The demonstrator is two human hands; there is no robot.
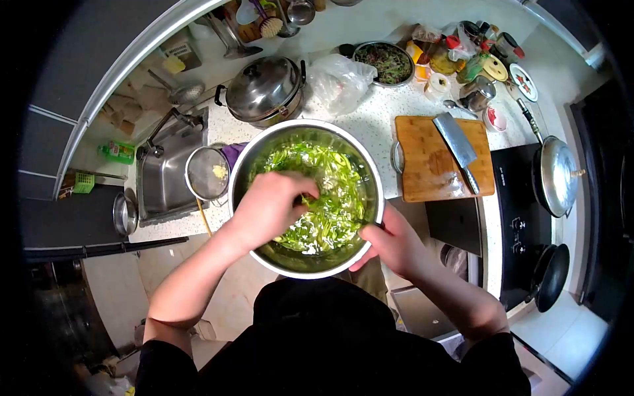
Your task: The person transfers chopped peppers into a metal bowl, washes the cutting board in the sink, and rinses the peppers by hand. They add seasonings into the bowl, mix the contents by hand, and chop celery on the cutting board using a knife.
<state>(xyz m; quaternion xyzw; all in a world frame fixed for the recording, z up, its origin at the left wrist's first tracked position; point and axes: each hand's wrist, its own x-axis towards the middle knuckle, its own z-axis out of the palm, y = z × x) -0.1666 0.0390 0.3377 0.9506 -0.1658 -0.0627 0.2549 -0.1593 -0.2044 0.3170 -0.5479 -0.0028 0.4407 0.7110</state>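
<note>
A wide stainless steel bowl (pixel 310 132) is held in front of my body, at the counter's edge. Chopped green vegetables (pixel 340 208), cut in thin strips, lie in water inside it. My left hand (pixel 269 206) reaches over the bowl's left rim into it, its fingers curled at the greens. Whatever lies between those fingertips is hidden. At the lower right, my right hand (pixel 393 243) grips the bowl's rim, thumb over the edge and the other fingers underneath.
Left of the bowl are a round strainer (pixel 207 173) and a steel sink (pixel 173 178). A lidded pot (pixel 264 89) and plastic bag (pixel 340 80) stand behind. A cleaver (pixel 456 142) lies on the cutting board (pixel 416 181), right; beyond is the stove (pixel 518 191) with a lidded pan (pixel 558 175).
</note>
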